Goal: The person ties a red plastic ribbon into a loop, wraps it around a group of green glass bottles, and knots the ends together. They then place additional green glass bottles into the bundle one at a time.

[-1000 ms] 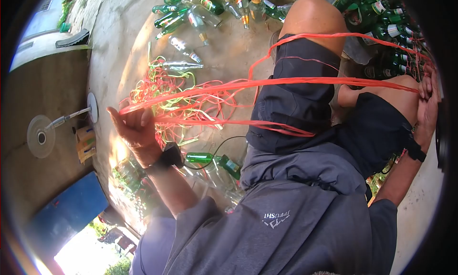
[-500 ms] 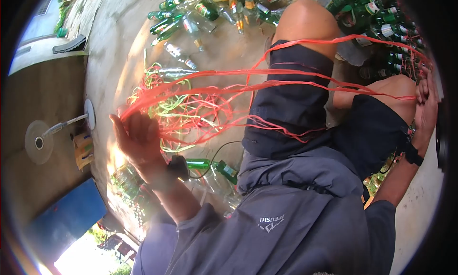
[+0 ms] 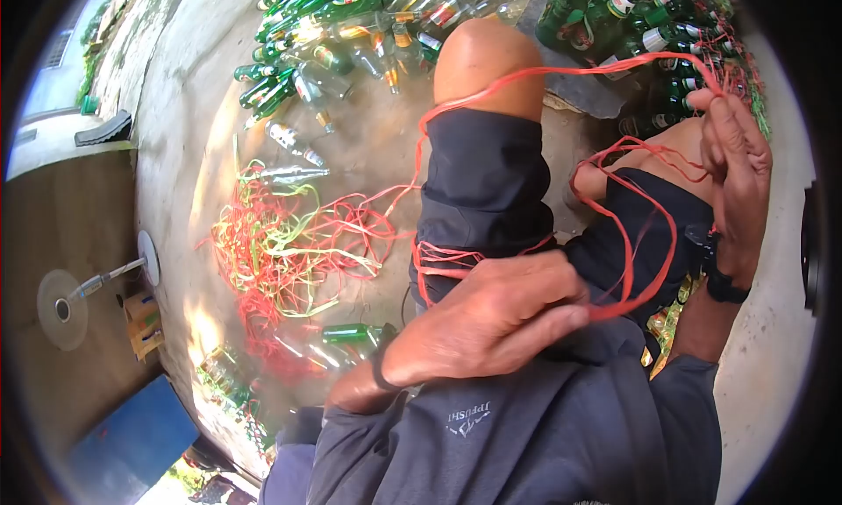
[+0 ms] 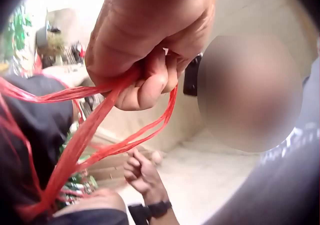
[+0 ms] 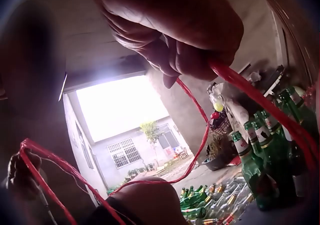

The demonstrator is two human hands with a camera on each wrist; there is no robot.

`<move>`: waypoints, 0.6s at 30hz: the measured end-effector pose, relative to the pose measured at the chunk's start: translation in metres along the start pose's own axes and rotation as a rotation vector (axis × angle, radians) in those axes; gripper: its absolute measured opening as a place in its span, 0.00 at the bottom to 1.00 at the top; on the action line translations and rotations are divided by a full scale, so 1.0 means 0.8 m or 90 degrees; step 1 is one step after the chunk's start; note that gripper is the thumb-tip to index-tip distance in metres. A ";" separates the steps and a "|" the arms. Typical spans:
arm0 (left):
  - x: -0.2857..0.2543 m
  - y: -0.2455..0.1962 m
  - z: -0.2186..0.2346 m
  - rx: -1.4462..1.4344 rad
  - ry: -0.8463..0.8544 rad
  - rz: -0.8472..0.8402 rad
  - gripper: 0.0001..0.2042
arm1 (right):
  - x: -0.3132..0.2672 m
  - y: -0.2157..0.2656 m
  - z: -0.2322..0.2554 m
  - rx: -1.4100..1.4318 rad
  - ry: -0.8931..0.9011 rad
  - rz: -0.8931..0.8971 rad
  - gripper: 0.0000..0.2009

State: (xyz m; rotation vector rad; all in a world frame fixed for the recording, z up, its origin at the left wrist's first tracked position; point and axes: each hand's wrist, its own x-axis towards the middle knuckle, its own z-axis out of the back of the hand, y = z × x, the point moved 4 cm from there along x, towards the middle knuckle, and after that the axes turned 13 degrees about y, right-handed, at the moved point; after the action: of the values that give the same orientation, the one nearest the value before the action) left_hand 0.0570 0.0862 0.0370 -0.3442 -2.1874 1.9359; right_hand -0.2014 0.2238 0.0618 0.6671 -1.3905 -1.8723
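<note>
A bundle of red plastic strings [image 3: 645, 242] loops across my lap between both hands. My left hand [image 3: 500, 321] is drawn in close over my dark shorts and grips the strings in its curled fingers; the left wrist view shows the left hand [image 4: 145, 49] clenched round the red strings [image 4: 85, 135]. My right hand [image 3: 737, 154] is raised at the right beside my knee and pinches the strings' other end. In the right wrist view the right hand [image 5: 175, 29] has fingers curled on a red strand [image 5: 260, 99]. One strand runs over my bare knee [image 3: 482, 62].
A loose tangle of red, yellow and green strings [image 3: 281, 242] lies on the concrete floor to the left. Several green and clear glass bottles [image 3: 351, 23] lie at the top, more bottles [image 3: 649, 32] at the right, one green bottle [image 3: 351, 333] near my hip.
My left hand has swung from far out at the left in to my lap, slackening the stretched strings into loops. My right hand has lifted and turned.
</note>
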 end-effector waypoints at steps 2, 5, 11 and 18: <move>0.018 -0.017 0.002 0.375 -0.125 -0.046 0.10 | -0.015 0.016 -0.021 -0.007 0.037 -0.010 0.13; 0.024 -0.032 0.019 0.443 -0.238 -0.129 0.16 | -0.015 0.036 -0.054 -0.056 0.140 0.029 0.11; 0.048 -0.035 0.038 0.388 -0.316 -0.203 0.19 | -0.037 0.044 -0.095 -0.056 0.313 0.070 0.06; 0.024 -0.007 0.056 0.285 -0.253 -0.132 0.06 | -0.036 0.040 -0.080 -0.113 0.404 0.060 0.06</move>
State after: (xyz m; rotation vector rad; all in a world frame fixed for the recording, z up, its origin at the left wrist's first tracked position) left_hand 0.0250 0.0487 0.0370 0.3516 -1.8061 2.4404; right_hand -0.1283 0.2023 0.0739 0.9759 -0.8208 -1.4971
